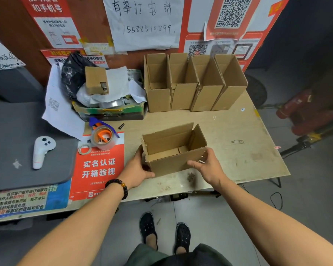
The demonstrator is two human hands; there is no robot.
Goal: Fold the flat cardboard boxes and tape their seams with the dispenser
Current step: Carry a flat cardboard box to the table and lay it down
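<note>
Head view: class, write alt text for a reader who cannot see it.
Two hands, left hand and right hand, hold an open cardboard box on a table; four finished boxes stand behind, a tape dispenser to its left.

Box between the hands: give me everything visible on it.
The open-topped brown corrugated cardboard box stands upright on the pale scuffed wooden tabletop, near its front edge. Its top flaps stand up, the far long one tallest. Inside, the bottom flaps lie folded in with a gap between them; whether they are taped cannot be told. The left hand grips its left end, thumb along the front bottom edge. The right hand holds its right end, fingers spread on the front wall. Nothing else touches it.
</note>
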